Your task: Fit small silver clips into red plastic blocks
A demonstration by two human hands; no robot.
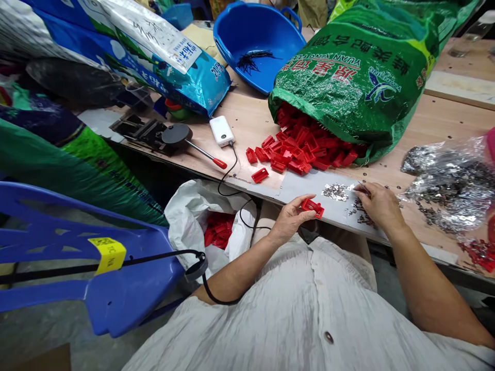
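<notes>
My left hand (289, 220) pinches a red plastic housing (312, 207) between thumb and fingers, just over the table's front edge. The housing is a small open frame, held at a tilt. My right hand (381, 206) hovers low over the grey sheet (305, 186), its thumb and fingertips pinched together; whatever is between them is too small to make out. Beside those fingertips lies a pile of shiny silver metal pieces (335, 191). Darker metal pieces (363, 215) lie partly hidden beneath my right hand.
Red housings (299, 147) spill from a green sack (348, 93). Behind stand a blue basin (240, 38) and a blue-white bag (154, 56). A lever tool (176, 134) and white power bank (221, 131) lie left. Clear bags of metal parts (452, 180) sit right; a white sack (185, 211) is below.
</notes>
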